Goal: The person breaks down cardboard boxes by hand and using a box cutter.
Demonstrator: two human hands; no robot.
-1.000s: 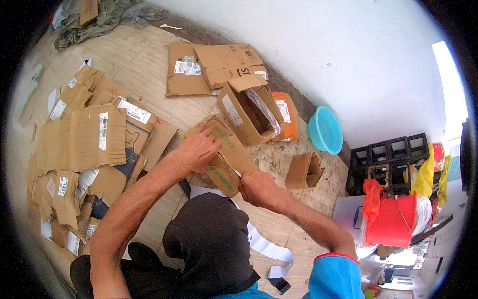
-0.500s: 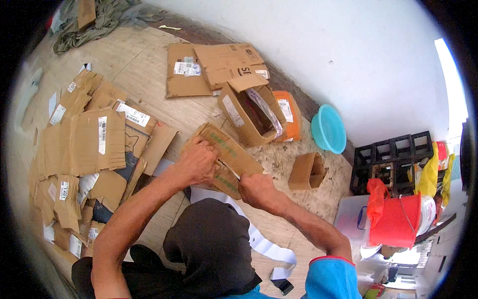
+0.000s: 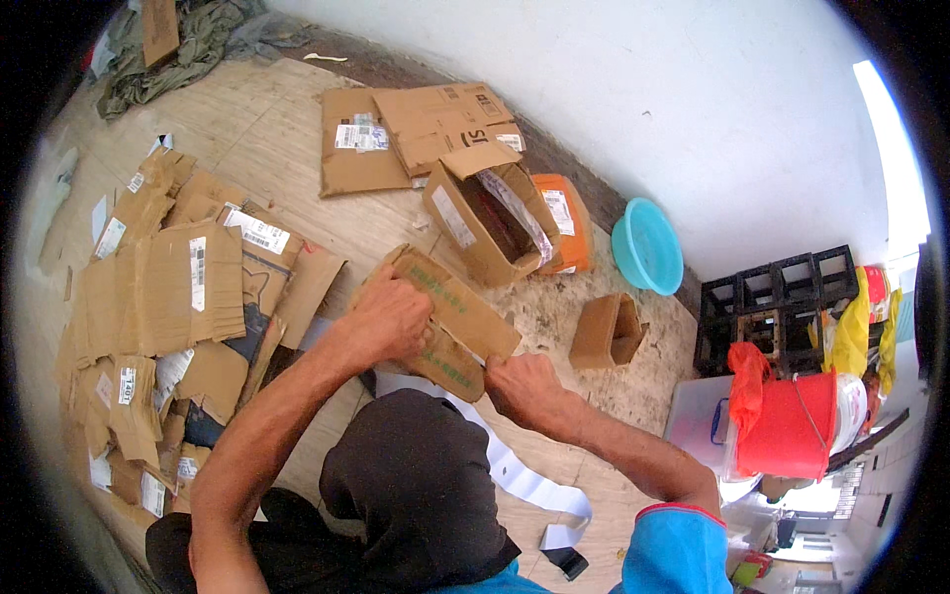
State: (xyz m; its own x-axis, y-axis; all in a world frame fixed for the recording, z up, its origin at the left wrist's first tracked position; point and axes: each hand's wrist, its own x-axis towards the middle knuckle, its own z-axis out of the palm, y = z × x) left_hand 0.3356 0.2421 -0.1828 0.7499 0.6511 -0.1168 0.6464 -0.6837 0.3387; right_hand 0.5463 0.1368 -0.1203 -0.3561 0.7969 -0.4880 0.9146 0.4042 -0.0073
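Note:
A brown cardboard box (image 3: 460, 297) with green print lies at a slant between my hands, a long gap running between its two flaps. My left hand (image 3: 391, 315) is closed on its left part, the fingers curled over the cardboard near the gap. At the right end of the gap my right hand (image 3: 529, 389) is closed in a fist against the flaps' edge. A thin pale sliver shows by its fingers, and whatever the fist holds is too hidden to name. Beneath the box a white strip (image 3: 515, 482) curls across the floor.
Flattened cardboard (image 3: 158, 287) is heaped on the left. Beyond the box are an open carton (image 3: 455, 218), an orange package (image 3: 569, 213), flat cardboard (image 3: 366, 163) and a turquoise basin (image 3: 633, 247). A small carton (image 3: 594, 332), black crates (image 3: 722, 342) and a red bucket (image 3: 787, 426) stand right.
My right hand has shifted slightly right and down along the gap, toward the box's edge. My left hand keeps its hold. The whole view has moved a little.

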